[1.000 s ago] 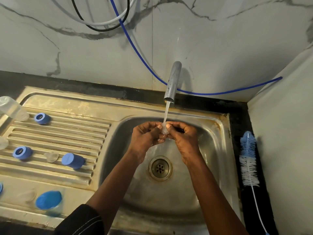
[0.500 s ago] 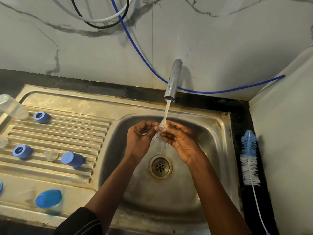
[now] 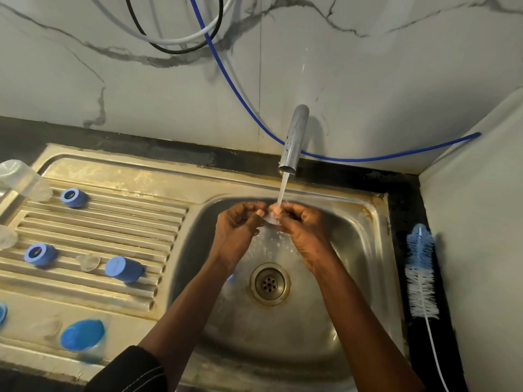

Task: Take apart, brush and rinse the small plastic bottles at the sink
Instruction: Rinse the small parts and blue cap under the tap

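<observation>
Over the sink basin [image 3: 368, 250], the left hand [image 3: 237, 227] and right hand [image 3: 302, 230] meet. Curled fingers [image 3: 259, 214] of both pinch a small clear bottle part [image 3: 272, 219] between them, long axis indiscernible, directly under the stream [image 3: 283, 190] from the tap [image 3: 293, 140].

The sink [image 3: 376, 230] is stained, dull-shining metal, the tap [image 3: 293, 140] smooth bright metal, the caps [image 3: 124, 269] matt blue plastic, the wall [image 3: 368, 80] glossy veined marble.

Home kitchen, steel sink [image 3: 376, 222] with drainboard, marble-look wall tiles [image 3: 368, 80]
</observation>
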